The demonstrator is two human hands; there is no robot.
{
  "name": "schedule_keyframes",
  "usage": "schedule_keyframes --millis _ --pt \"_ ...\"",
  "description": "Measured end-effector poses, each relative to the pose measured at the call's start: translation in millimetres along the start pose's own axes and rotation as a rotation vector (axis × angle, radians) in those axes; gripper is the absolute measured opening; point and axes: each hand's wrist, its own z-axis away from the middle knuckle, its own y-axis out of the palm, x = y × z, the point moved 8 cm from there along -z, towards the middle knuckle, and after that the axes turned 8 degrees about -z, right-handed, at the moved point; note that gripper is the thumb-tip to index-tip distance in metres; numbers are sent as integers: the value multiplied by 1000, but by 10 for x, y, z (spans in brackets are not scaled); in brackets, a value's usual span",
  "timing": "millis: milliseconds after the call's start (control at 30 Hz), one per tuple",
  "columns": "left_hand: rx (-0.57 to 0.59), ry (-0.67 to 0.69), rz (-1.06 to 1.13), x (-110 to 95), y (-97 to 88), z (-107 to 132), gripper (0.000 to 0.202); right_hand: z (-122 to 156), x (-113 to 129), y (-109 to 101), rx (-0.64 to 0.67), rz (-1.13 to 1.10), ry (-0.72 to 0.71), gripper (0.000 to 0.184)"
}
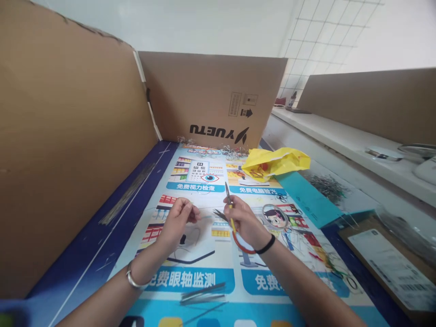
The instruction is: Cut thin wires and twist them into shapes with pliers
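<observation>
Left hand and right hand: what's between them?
In the head view, the scissors' left-pointing blade and, apparently, a thin strand, both above the printed poster.

A pair of scissors [233,225] with grey metal blades and a yellow-and-orange handle sits in the right hand [243,221], blades spread, one pointing forward, the other leftward. A very thin strand [206,208], its material unclear, is pinched in the left hand [180,217] and stretches toward the scissors.
</observation>
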Motion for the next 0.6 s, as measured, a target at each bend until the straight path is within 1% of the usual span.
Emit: schedule_keyframes --millis 67,133,167,233,300,333,400,433,500,533,600 --pt "-14 -6 53 -75 14 -4 20 44 -74 101 21 -128 49 26" --pt "-19 -11 81 -177 49 -26 20 73 -141 184 61 -226 107 31" --pt "-18 -9 81 -235 72 -45 21 81 -172 217 86 -237 127 35" --pt "-27 0 58 -344 107 -97 21 80 -237 238 115 -154 142 38" --pt "-49 -3 23 -406 123 -154 22 48 -260 174 84 78 80 36" --pt "-59 -12 8 -411 126 -180 22 25 -219 115 39 249 -9 33" --pt "-65 -37 -4 -373 128 -222 22 9 -48 26 -61 642 -268 24" --pt "-58 -53 -1 -332 130 -238 21 19 37 19 -94 846 -403 21" --pt "-39 -94 10 -217 130 -259 19 50 129 65 -106 1228 -632 19" --pt "-29 -117 13 -152 129 -267 18 55 132 89 -93 1385 -706 19" --pt "-12 -168 13 -27 127 -283 17 53 112 116 -72 1603 -793 21"
